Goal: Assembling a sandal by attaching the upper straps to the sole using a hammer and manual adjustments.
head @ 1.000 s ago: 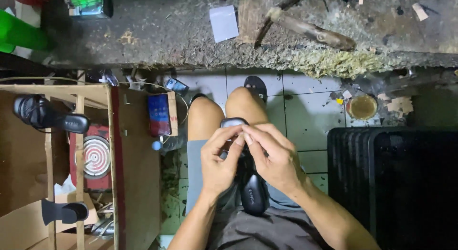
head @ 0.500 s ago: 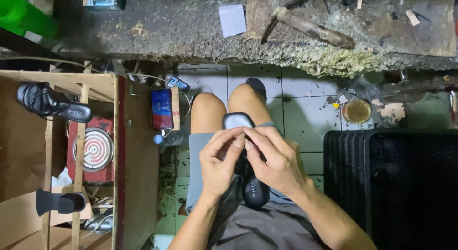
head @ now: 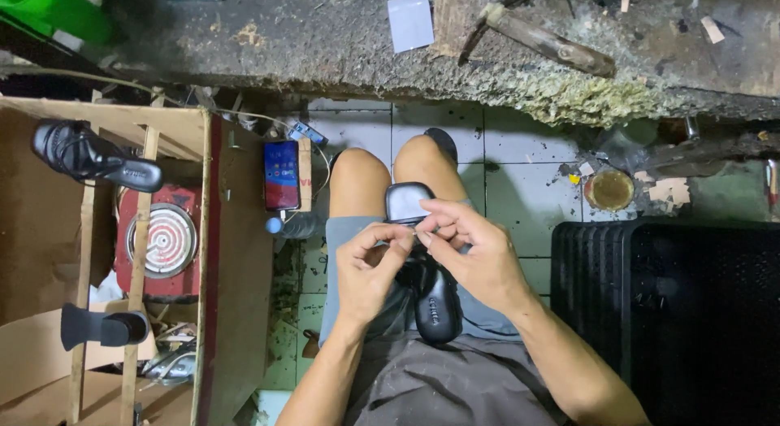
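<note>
thing: black shoe point(head: 429, 292) lying on the lap, between the knees and the body | handling: looks light, sole stiff, upper soft; best held by the sole edges | left hand point(head: 370, 271): fingers pinched at the upper | right hand point(head: 475, 251): pinched together on something small, cannot tell what

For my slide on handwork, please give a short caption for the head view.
Seated person's left hand and right hand pinch at the upper of a black leather shoe lying on the lap.
</note>
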